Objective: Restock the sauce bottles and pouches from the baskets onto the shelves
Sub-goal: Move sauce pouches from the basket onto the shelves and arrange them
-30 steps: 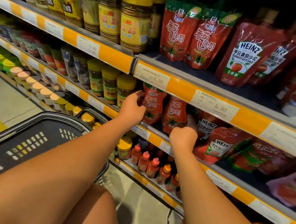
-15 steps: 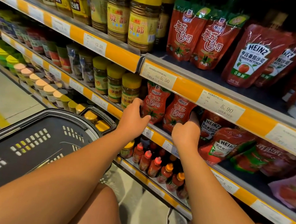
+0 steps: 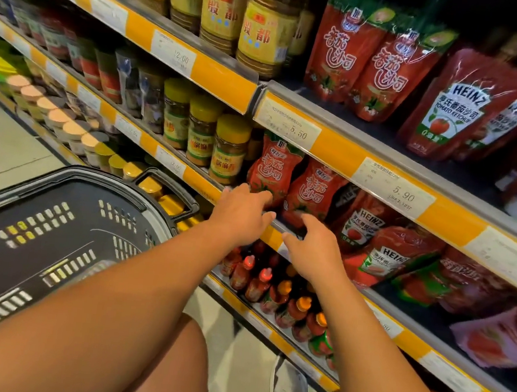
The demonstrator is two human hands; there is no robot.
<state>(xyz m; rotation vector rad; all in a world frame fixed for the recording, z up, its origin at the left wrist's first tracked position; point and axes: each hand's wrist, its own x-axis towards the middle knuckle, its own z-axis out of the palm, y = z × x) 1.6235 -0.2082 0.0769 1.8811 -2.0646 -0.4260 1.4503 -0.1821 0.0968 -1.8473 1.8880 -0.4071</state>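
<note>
Tiered shelves (image 3: 344, 147) with orange and white price strips fill most of the view, running from upper left down to lower right. A black plastic basket (image 3: 58, 233) sits at lower left, its handle close to the shelf edge; whether anything lies in it cannot be told from this angle. On the top tier stand tall yellow-lidded jars (image 3: 267, 29), then red tomato sauce pouches with Chinese lettering (image 3: 374, 61), then Heinz ketchup pouches (image 3: 461, 104) further right. On the middle tier, smaller yellow-capped jars (image 3: 228, 148) stand just left of two upright red pouches (image 3: 290, 183), and beyond those more Heinz pouches (image 3: 381, 248) lean and lie tilted against one another. On the tier below, a row of small red sauce bottles (image 3: 258, 284) with red and orange caps stands under the person's forearms. The left hand (image 3: 243, 213) reaches to the front lip of the middle tier, fingers straight and spread, their tips at the base of the left red pouch, holding nothing. The right hand (image 3: 312, 248) is just beside it, fingers loosely extended and slightly bent toward the base of the right red pouch, gripping nothing; the fingertips appear to touch or nearly touch the pouch, though blur there makes this uncertain.
</note>
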